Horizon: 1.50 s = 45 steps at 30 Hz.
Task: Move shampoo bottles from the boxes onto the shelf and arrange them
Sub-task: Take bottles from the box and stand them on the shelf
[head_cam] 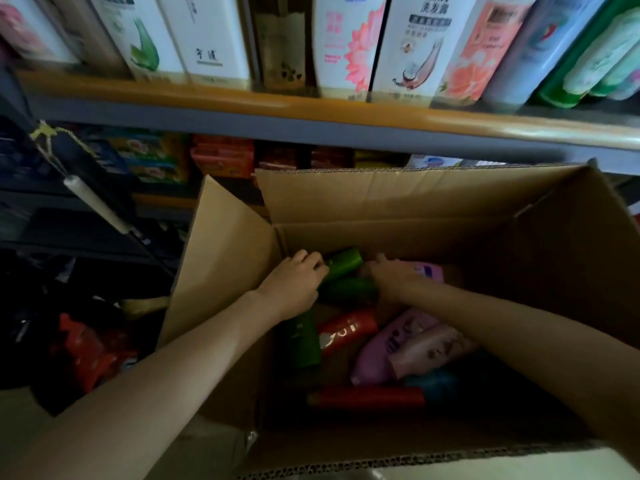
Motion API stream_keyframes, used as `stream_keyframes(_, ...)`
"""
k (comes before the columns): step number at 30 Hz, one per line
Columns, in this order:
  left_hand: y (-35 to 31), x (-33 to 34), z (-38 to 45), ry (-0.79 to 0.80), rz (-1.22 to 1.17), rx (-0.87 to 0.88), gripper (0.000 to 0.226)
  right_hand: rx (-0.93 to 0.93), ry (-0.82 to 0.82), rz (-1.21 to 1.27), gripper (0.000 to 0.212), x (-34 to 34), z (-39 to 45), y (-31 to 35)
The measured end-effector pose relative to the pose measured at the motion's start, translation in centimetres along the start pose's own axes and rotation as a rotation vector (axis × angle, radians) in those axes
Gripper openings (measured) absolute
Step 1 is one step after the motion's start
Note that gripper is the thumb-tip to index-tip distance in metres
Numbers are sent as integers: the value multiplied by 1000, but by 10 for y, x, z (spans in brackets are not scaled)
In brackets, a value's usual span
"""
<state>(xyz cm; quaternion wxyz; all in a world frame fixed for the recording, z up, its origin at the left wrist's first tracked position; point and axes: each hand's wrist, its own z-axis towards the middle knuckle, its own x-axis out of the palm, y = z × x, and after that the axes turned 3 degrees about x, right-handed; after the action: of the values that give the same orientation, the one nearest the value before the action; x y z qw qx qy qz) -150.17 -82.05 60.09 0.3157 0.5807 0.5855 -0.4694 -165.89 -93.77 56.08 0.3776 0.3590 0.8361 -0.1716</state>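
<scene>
Both of my hands reach down into an open cardboard box (398, 209) holding several shampoo bottles. My left hand (294, 282) curls its fingers round the end of a green bottle (343, 263) at the back of the box. My right hand (391, 275) lies on a second dark green bottle (349, 291) next to a pink bottle (427, 271); its fingers are hidden, so its grip is unclear. Another green bottle (303, 341), a red bottle (348, 329), lilac and pink bottles (408, 344) and a red tube (367, 396) lie loose below.
The wooden shelf (242, 102) above the box carries a row of upright shampoo bottles (346, 43). A lower shelf behind the box holds coloured soap packs (221, 161). Dark bags and red packets (90, 351) lie on the floor to the left.
</scene>
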Motion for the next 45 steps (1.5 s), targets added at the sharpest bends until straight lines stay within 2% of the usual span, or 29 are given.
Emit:
stream_keyframes(2,1,-13,2,-11,-152,-56,42,9,167,-81,71,-42,-20,-13)
stream_keyframes(5,-1,-45,7,44,-482,-207,41,43,332,63,88,-101,-65,-46)
stream_keyframes(6,-2,-58,7,92,-598,-248,40,51,319,168,88,-117,-82,-57)
stream_keyframes(8,-8,-84,5,180,-921,-278,39,36,260,437,65,-142,-114,-73)
stream_keyframes(9,-11,-98,2,203,-1132,-258,37,11,219,565,52,-154,-128,-78)
stream_keyframes(10,-13,-113,-1,203,-1329,-210,33,-17,161,658,49,-167,-142,-83)
stream_keyframes(12,-14,-148,-9,93,-1563,-84,29,-57,61,774,49,-192,-171,-85)
stream_keyframes(14,-14,-185,-21,-4,-1675,54,30,-102,-15,866,38,-212,-197,-83)
stream_keyframes(15,-16,-203,-29,-17,-1709,126,30,-149,-53,913,47,-220,-208,-81)
stream_keyframes(17,-23,-231,-41,-35,-1694,243,32,-254,-133,975,79,-230,-227,-73)
stream_keyframes(19,-39,-253,-49,-112,-1666,319,44,-359,-233,1036,90,-238,-240,-65)
stream_keyframes(20,-49,-264,-51,-202,-1642,331,45,-405,-288,1085,90,-242,-246,-61)
stream_keyframes(22,-66,-288,-54,-446,-1598,327,28,-474,-428,1161,81,-251,-257,-54)
stream_keyframes(25,-81,-326,-59,-778,-1500,271,16,-436,-799,1040,50,-266,-268,-43)
stream_keyframes(26,-83,-338,-60,-849,-1446,265,19,-393,-955,938,52,-271,-269,-38)
stream_keyframes(28,-89,-359,-63,-941,-1380,272,15,-266,-1196,672,72,-278,-270,-28)
stream_keyframes(30,-98,-378,-65,-985,-1331,299,14,-103,-1389,473,90,-285,-268,-17)
stream_keyframes(32,-107,-394,-66,-1014,-1211,318,26,15,-1528,439,96,-294,-268,-9)
stream_keyframes(37,-121,-427,-76,-978,-892,441,37,-75,-1783,737,85,-327,-266,-13)
stream_keyframes(39,-116,-437,-75,-994,-807,454,39,-73,-1830,779,81,-344,-265,-18)
stream_keyframes(45,-90,-458,-49,-1083,-753,405,46,-57,-1854,785,77,-383,-247,-27)
